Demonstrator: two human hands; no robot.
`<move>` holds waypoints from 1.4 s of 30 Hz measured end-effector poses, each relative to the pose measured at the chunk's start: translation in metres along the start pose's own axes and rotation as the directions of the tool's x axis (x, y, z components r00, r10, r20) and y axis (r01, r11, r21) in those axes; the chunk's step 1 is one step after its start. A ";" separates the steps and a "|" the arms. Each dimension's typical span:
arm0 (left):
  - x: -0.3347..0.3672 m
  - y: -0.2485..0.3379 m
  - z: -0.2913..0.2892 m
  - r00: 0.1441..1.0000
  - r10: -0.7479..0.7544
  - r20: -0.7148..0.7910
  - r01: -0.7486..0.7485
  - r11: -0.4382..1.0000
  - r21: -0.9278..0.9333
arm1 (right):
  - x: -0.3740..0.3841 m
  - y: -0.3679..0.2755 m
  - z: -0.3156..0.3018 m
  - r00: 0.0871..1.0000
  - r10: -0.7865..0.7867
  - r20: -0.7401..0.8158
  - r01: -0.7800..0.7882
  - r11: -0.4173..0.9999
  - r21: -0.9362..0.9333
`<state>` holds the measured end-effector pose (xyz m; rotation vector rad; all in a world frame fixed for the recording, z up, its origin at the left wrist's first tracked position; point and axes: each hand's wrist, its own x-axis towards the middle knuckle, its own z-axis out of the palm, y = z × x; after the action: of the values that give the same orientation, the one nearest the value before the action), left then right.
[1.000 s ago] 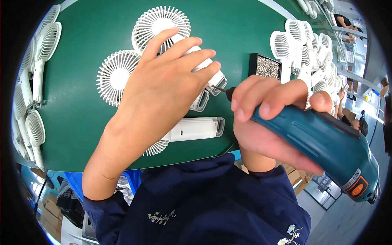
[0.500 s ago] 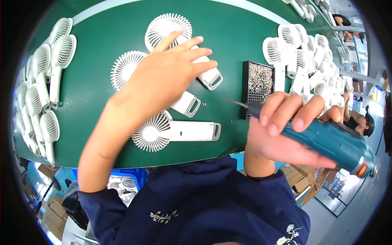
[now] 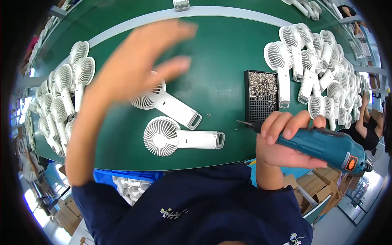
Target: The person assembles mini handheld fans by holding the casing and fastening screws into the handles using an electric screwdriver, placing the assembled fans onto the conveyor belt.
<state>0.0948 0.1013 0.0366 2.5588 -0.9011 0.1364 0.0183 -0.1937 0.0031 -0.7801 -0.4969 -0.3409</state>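
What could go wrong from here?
1. The teal, rounded electric screwdriver in the right grip has its bit close to the black rectangular screw tray; a careless dip might bump the tray and spill its contents.
2. Tiny silvery pieces, apparently loose screws, lie on the flat green tabletop near a white plastic handheld fan; a sweep could lose them.

orange label (image 3: 351, 163) and white sticker (image 3: 345, 158) on teal electric screwdriver (image 3: 320, 145), small script lettering (image 3: 177, 214) on navy shirt (image 3: 228, 196)
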 end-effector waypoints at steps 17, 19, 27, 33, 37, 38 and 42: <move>-0.065 0.082 0.061 0.950 -0.304 -0.070 0.300 0.952 -0.067 | -0.003 0.068 0.021 0.966 0.255 0.051 -0.257 0.966 0.040; -0.064 0.082 0.065 0.946 -0.310 -0.090 0.302 0.949 -0.096 | -0.002 0.067 0.024 0.960 0.281 0.020 -0.282 0.958 0.051; -0.063 0.086 0.057 0.940 -0.311 -0.138 0.245 0.901 -0.359 | 0.016 0.033 0.047 0.963 0.259 0.076 -0.259 0.966 -0.018; -0.065 0.079 0.067 0.949 -0.222 -0.224 0.116 0.907 -0.405 | 0.019 0.034 0.058 0.957 0.255 0.135 -0.261 0.965 0.027; -0.064 0.080 0.066 0.946 -0.251 -0.205 0.142 0.889 -0.434 | 0.017 0.038 0.058 0.952 0.280 0.120 -0.282 0.959 -0.001; -0.065 0.080 0.068 0.945 -0.253 -0.205 0.144 0.889 -0.435 | 0.017 0.038 0.056 0.952 0.282 0.121 -0.284 0.959 -0.001; -0.067 0.078 0.068 0.948 -0.243 -0.204 0.133 0.889 -0.439 | 0.019 0.040 0.051 0.933 0.237 0.272 -0.239 0.971 -0.026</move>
<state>-0.0090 0.0566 -0.0119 2.1467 -0.5104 0.1842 0.0371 -0.1314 0.0213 -0.8753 -0.6545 -0.0042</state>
